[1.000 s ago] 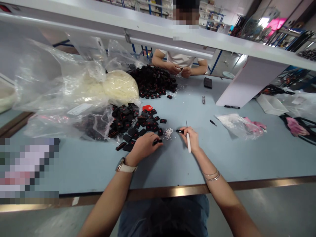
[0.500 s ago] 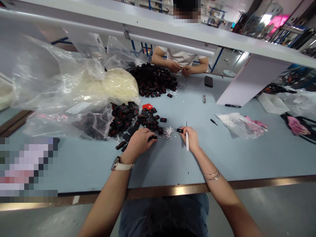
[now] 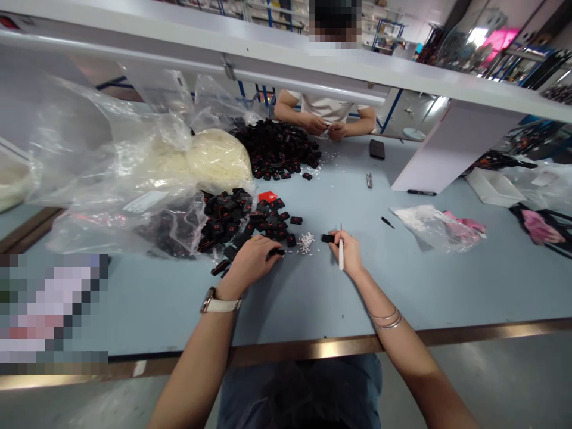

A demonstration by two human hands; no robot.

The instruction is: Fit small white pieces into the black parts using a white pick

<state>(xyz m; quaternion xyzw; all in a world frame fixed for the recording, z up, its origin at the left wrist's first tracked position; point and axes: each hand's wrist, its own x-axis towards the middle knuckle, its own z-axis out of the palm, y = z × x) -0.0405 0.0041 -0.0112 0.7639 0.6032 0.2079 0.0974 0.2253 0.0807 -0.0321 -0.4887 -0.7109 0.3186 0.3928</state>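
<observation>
My left hand (image 3: 250,262) rests on the blue table, its fingers closed on a small black part (image 3: 275,252) at the edge of a heap of black parts with red marks (image 3: 241,220). My right hand (image 3: 347,252) is closed round a thin white-handled tool (image 3: 341,251) and pinches another small black part (image 3: 328,238). Between the two hands lies a little pile of tiny white pieces (image 3: 305,242).
A big clear plastic bag (image 3: 111,161) with cream-coloured contents lies at the left. Across the table a person's hands (image 3: 326,126) work beside a second heap of black parts (image 3: 277,146). A phone (image 3: 376,149), a marker (image 3: 420,192) and a bag with pink items (image 3: 438,225) lie to the right.
My left hand slid a little to the left with the black part, towards the heap. My right hand stayed almost where it was.
</observation>
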